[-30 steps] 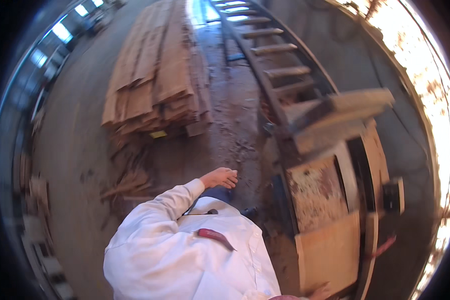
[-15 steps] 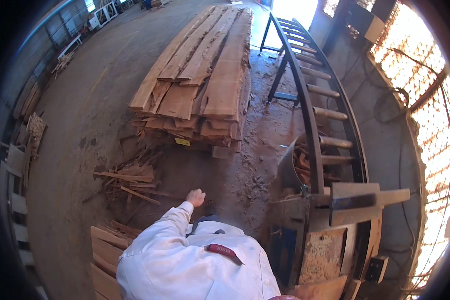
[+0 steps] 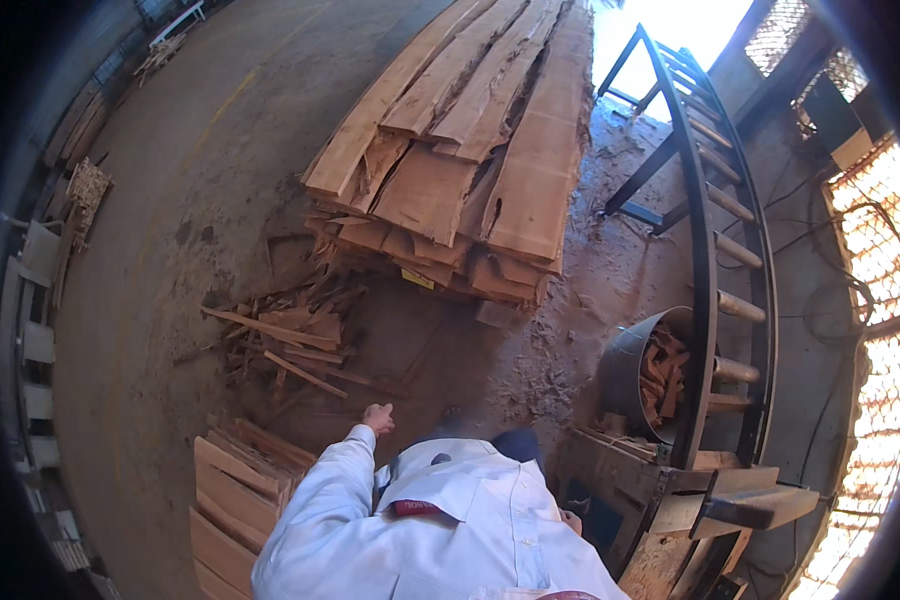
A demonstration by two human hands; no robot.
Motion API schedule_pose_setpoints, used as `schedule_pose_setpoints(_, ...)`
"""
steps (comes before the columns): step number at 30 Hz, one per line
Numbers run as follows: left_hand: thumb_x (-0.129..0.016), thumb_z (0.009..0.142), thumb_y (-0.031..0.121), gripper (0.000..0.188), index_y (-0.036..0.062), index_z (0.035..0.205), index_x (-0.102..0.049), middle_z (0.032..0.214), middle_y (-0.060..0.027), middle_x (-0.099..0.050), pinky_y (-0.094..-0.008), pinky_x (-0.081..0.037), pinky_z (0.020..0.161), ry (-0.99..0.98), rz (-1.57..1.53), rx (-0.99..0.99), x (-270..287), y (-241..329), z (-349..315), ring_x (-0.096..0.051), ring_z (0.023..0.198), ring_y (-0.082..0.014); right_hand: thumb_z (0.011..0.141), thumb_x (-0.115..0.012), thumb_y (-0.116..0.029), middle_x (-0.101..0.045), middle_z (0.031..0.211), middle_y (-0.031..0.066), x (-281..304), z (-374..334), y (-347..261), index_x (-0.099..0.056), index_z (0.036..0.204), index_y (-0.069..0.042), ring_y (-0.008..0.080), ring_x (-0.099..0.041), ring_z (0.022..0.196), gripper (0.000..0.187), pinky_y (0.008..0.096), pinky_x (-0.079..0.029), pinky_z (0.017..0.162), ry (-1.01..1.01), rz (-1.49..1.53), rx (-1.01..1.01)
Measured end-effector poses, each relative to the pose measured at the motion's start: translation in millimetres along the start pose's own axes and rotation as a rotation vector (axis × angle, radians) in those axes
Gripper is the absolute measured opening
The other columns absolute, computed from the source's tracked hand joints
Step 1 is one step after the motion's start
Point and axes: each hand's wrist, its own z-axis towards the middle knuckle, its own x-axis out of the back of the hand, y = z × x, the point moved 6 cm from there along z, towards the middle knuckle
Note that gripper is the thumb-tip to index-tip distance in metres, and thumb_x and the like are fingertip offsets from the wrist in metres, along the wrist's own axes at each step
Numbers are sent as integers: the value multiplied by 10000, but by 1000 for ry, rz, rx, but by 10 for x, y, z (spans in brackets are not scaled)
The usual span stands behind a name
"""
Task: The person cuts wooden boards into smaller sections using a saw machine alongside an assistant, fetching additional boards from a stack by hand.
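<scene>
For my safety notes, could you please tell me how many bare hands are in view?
2: the left hand, out to the left, just below the loose wood scraps in the picture; and the right hand, mostly hidden, at the right side of the white shirt.

Raw, matt wood across the stacked boards [image 3: 535, 190], rough along their edges! Splintery wood in the scrap pile [image 3: 300, 337], dark metal on the conveyor rails [image 3: 706, 260], smooth grey metal drum [image 3: 623, 375], matt cloth shirt [image 3: 450, 555], dusty concrete-looking floor [image 3: 160, 300].
</scene>
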Motion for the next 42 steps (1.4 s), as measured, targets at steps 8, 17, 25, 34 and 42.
schedule_pose_setpoints(8, -563, 852, 454, 511, -47, 850, -665, 938, -268, -658, -454, -485, 830, 232, -86, 97, 218, 279, 379, -633, 922, -392, 912, -605, -242, -650, 731, 73, -66, 932, -1161, -663, 884, 47, 148, -616, 612, 295, 291, -501, 546, -65, -33, 69)
schedule_pose_setpoints(17, -588, 879, 392, 404, -9, 846, -626, 811, -190, -655, -455, -475, 768, 260, -473, 12, 1309, 1115, 1363, -625, 835, -334, 924, -601, -253, -658, 825, 79, 4, 2651, -2485, -633, 1057, 22, 166, -630, 708, 308, 287, -517, 611, -69, 103, 222)
schedule_pose_setpoints(25, -568, 940, 394, 410, 33, 1131, -524, 1011, -78, -560, -308, -454, 797, 28, -1151, -218, 2450, 3813, 2939, -555, 929, -175, 955, -558, -247, -625, 889, 58, 259, 2178, -3242, -610, 1044, 5, 127, -594, 735, 272, 266, -497, 631, 82, 450, 195)
schedule_pose_setpoints(34, -519, 965, 360, 678, -64, 1422, -254, 1452, -271, -321, -474, -319, 1098, -147, -1571, -108, 2779, 5264, 5202, -339, 1351, -374, 845, -622, -337, -644, 750, 146, -632, 1369, -1679, -634, 854, -37, 335, -630, 667, 300, 440, -513, 621, 110, -816, 427)
schedule_pose_setpoints(42, -708, 828, 310, 374, 105, 1122, -601, 1064, -68, -594, -425, -485, 881, -172, -1600, 104, 2675, 5358, 6157, -547, 1019, -230, 852, -624, -357, -663, 825, 165, -630, 961, -2442, -646, 893, -33, 331, -648, 744, 328, 429, -520, 670, 115, -517, -21)
